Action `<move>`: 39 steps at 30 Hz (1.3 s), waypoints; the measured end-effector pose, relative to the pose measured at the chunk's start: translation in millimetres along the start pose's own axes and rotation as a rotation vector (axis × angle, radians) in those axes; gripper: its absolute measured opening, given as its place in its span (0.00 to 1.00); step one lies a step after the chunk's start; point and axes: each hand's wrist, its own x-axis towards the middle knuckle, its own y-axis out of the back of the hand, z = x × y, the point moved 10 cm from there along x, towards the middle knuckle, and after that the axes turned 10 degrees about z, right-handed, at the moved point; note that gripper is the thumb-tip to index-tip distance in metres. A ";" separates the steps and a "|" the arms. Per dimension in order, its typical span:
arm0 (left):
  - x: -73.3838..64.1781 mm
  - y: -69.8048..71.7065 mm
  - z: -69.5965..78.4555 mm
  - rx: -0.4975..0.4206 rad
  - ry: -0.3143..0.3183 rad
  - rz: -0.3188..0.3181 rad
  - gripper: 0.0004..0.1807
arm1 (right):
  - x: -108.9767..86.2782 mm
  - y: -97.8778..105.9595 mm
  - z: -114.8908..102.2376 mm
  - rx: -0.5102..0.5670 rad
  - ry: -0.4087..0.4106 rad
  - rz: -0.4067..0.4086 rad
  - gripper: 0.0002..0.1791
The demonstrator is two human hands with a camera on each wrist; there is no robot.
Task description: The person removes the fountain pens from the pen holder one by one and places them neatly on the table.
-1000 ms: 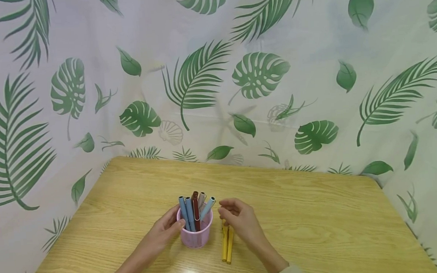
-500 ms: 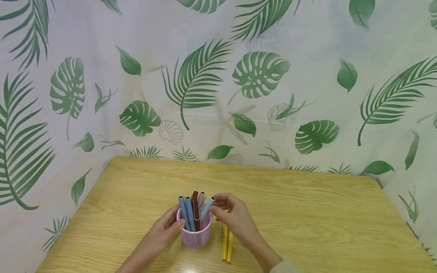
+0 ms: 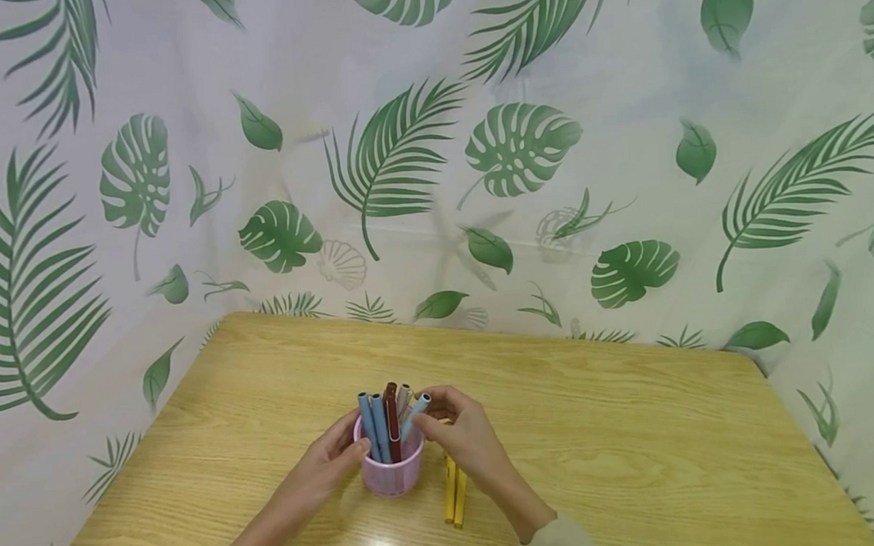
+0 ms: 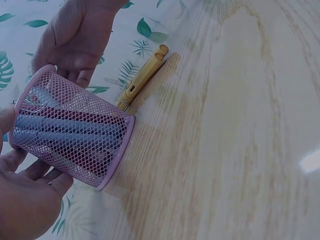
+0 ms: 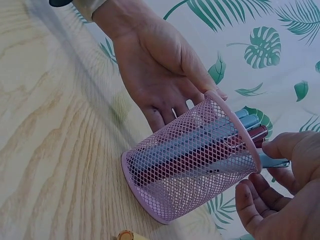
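Observation:
A pink mesh pen cup (image 3: 391, 479) stands upright on the table, gripped by my left hand (image 3: 324, 465), its thumb at the near rim and fingers round the left side. Inside lean two blue pens (image 3: 380, 427), a dark red pen (image 3: 393, 422), a pale brownish pen (image 3: 404, 396) and a light blue pen (image 3: 419, 410) tilted rightward. My right hand (image 3: 468, 440) is at the cup's right rim. In the right wrist view its thumb and forefinger pinch the light blue pen (image 5: 275, 163) near its end; the other fingers are beside the mesh.
Two yellow pens (image 3: 451, 496) lie side by side on the wooden table (image 3: 628, 445), right of the cup and partly under the right hand in the head view. Behind the table hangs a pale leaf-printed cloth (image 3: 430, 165).
My right hand has moved left from above the yellow pens to the light blue pen and closed its thumb and finger on it. The left hand and cup have stayed put.

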 end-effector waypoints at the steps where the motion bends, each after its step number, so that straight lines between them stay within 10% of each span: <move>1: 0.0 -0.2 0.3 -0.001 0.000 -0.001 0.37 | 0.3 -0.2 0.0 -0.002 0.001 -0.001 0.17; 39: 1.2 2.0 -1.5 -0.019 0.016 0.030 0.38 | -10.2 15.5 -7.5 -0.046 0.009 0.032 0.08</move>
